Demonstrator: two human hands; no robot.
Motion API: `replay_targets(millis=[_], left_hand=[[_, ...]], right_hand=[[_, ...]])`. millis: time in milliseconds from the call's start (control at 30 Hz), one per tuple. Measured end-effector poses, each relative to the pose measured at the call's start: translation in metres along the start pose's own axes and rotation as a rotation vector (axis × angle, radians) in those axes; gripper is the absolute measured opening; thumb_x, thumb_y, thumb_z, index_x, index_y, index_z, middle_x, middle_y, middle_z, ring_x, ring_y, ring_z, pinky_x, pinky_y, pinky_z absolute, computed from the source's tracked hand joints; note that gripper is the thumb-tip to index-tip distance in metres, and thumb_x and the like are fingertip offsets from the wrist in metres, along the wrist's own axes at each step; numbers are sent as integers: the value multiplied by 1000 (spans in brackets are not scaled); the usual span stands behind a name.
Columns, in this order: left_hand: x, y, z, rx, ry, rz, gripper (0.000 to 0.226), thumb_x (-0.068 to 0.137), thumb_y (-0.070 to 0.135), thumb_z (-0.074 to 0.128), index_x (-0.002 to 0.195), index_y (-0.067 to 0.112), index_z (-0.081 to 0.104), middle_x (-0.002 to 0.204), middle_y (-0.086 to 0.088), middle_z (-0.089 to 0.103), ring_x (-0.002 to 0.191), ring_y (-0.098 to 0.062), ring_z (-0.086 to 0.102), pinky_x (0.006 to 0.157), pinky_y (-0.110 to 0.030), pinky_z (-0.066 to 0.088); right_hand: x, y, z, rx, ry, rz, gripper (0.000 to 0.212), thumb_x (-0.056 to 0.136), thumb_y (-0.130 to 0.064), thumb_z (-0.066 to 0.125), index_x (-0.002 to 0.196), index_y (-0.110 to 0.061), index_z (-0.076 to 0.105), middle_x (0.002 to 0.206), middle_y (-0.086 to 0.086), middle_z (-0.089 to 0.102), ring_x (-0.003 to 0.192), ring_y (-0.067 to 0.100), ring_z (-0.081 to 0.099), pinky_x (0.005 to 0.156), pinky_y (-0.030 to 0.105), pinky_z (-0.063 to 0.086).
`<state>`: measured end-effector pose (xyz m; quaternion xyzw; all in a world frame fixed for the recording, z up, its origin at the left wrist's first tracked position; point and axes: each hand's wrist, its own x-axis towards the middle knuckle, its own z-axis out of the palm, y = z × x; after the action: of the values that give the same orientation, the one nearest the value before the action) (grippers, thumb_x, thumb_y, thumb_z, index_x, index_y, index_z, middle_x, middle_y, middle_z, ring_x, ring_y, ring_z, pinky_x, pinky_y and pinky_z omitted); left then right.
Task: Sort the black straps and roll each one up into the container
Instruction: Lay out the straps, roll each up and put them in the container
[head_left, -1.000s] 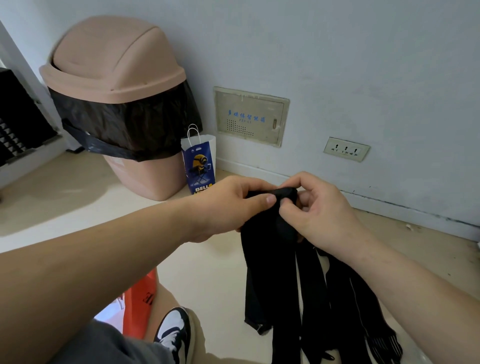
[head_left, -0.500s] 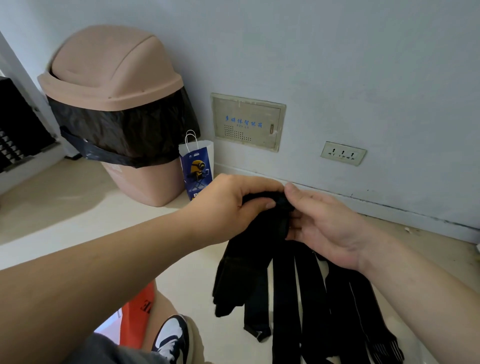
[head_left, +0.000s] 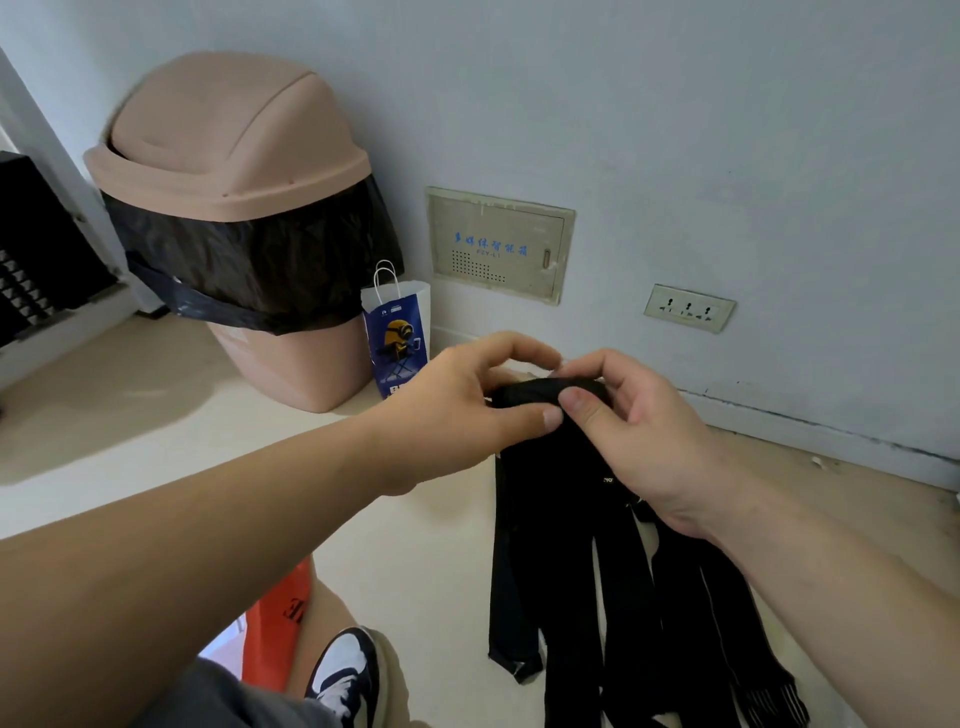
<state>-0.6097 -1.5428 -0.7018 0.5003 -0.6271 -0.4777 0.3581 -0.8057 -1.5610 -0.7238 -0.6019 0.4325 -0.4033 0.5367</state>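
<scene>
Several black straps (head_left: 582, 587) hang down in a bunch to the beige floor. Their top ends are folded into a small black roll (head_left: 540, 392) held between both hands at mid-frame. My left hand (head_left: 467, 405) pinches the roll's left side with thumb and curled fingers. My right hand (head_left: 623, 415) pinches the right side, thumb in front and fingers over the top. An orange bag (head_left: 280, 629) stands open by my knee at the lower left; whether it is the container I cannot tell.
A pink swing-lid bin (head_left: 244, 218) with a black liner stands against the wall at the left. A small blue-and-white paper bag (head_left: 396, 332) leans beside it. A wall panel (head_left: 498, 244) and socket (head_left: 688, 307) sit behind. My shoe (head_left: 345, 675) is at the bottom.
Both hands rose slightly and closed on the top of the straps again, the right thumb coming back to the front. The bulge of strap hanging at the left half a second ago now hangs straight.
</scene>
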Motion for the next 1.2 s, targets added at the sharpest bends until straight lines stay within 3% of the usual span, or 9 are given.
replay_targets(millis=[167,367,433,500,633,800,900,1000,1200], left_hand=[[1,0,7,-198,-149,-248,34,107,39,53,128,17,66,108,-13,71,96,-22,68,91,-45,58],[7,-2,2,-23,-54,-71,25,106,23,58,128,16,67,111,-11,76,101,-21,74,87,-34,61],[10,-4,1,29,-11,18,24,106,24,60,127,19,69,112,-5,77,107,-19,74,96,-39,60],[11,-5,1,68,-2,94,26,105,24,62,129,18,69,116,-4,76,113,-21,72,103,-46,57],[10,-7,4,294,24,260,31,102,18,66,133,21,69,118,6,76,114,-10,70,104,-41,55],[5,-1,5,455,38,407,38,99,14,69,137,22,68,115,13,77,110,-3,71,97,-35,57],[5,-3,7,357,57,311,37,96,16,74,133,23,68,115,7,76,109,-12,72,97,-42,58],[1,-4,10,32,-21,38,40,93,24,78,130,25,64,113,-7,76,106,-25,75,96,-52,60],[2,-9,21,60,-14,-58,43,97,19,74,135,23,54,116,-2,75,105,-13,74,97,-40,61]], right_hand=[[0,0,-2,-52,44,-67,25,99,4,65,102,-21,68,100,-3,78,94,9,72,87,24,57],[3,-1,-5,72,93,-12,29,92,4,74,100,-24,72,97,1,77,88,16,75,81,34,59],[1,-7,-7,263,37,100,22,89,-9,76,110,-15,73,102,10,76,90,24,76,83,42,61],[0,-11,-9,360,-78,213,37,92,-28,70,121,-5,71,114,19,75,102,33,76,92,49,61],[1,-10,-13,279,-172,300,61,99,-55,53,128,-5,72,125,23,74,119,39,72,107,53,54],[0,-10,-11,258,-133,290,64,90,-55,61,125,-2,71,121,25,75,109,36,75,101,50,58],[-1,-10,-7,374,-54,253,58,86,-42,70,121,3,66,107,27,73,92,31,75,83,43,64],[-1,-9,-6,415,25,229,34,79,-33,75,104,-11,70,94,13,74,76,23,75,65,35,64],[-3,-5,0,394,81,230,24,79,-31,77,97,-17,70,96,11,73,77,24,73,63,36,63]])
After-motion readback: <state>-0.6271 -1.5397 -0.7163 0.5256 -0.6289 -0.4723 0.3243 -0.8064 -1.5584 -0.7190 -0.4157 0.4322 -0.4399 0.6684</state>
